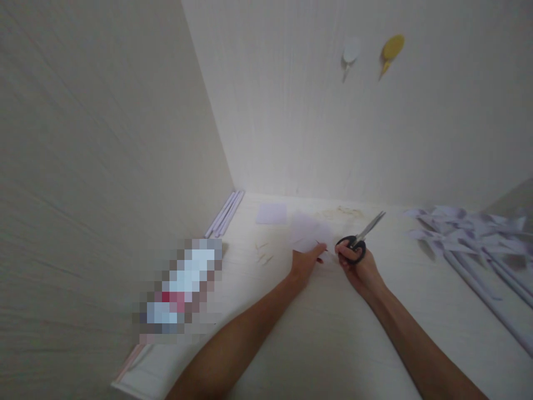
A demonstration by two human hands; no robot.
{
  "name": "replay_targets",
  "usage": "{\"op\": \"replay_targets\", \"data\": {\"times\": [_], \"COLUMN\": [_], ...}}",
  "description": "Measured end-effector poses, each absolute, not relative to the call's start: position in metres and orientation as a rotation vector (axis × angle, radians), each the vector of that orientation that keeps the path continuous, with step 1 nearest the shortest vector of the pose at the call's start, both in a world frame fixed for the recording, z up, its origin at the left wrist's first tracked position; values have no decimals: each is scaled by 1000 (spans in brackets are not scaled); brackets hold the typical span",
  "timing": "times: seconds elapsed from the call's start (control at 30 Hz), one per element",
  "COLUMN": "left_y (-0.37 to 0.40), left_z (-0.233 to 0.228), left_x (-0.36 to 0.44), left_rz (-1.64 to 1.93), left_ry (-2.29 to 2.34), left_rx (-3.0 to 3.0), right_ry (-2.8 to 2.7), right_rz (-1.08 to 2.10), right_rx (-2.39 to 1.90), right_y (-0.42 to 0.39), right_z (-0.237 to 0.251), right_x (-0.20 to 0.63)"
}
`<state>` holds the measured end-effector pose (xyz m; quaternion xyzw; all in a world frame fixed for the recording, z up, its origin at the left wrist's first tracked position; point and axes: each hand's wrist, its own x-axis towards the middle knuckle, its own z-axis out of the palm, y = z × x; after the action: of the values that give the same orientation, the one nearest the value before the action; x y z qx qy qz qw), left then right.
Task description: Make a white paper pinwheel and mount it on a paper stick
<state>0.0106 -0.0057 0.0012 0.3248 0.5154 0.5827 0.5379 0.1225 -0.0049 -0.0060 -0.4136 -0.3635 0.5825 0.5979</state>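
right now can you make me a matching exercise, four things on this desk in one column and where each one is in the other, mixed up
Things:
1. scissors
2. paper sheet
3. rolled paper sticks
4. paper pinwheels

Places:
A. in the left corner along the wall
B. piled at the right edge
C. in the right hand
D. under the left hand fingertips

Pairs: 1-C, 2-D, 3-A, 4-B

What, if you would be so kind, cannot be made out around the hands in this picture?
- Head view: the object at the table's left edge is pixelated; its kind is unreadable.
- The scraps near the left hand are too small to identify.
- The right hand covers part of the scissors handles.
- The paper pinwheels run off the right edge.
- The white paper is washed out against the table.
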Motion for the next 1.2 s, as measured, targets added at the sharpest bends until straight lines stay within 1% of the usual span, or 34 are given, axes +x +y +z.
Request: {"op": "replay_targets", "data": {"times": [0.1,0.37,0.6,1.2], "left_y": [-5,-2,-1,-4], "left_z": [0,-4,-4,-8], "left_x": [10,11,11,10], "left_rz": [1412,1416,1429,1365], "left_ry": [1182,1192,1192,1211], "left_rx": [720,715,777,954], "right_ry": [-834,-992,-985,-895], "right_rz": [1381,1313,1316,1242], "right_rx": [-972,-1014,-951,-1000], "right_y": [-3,-2,0,0], "right_z": [-5,-9,-10,-7], "right_x": [123,120,121,120]}}
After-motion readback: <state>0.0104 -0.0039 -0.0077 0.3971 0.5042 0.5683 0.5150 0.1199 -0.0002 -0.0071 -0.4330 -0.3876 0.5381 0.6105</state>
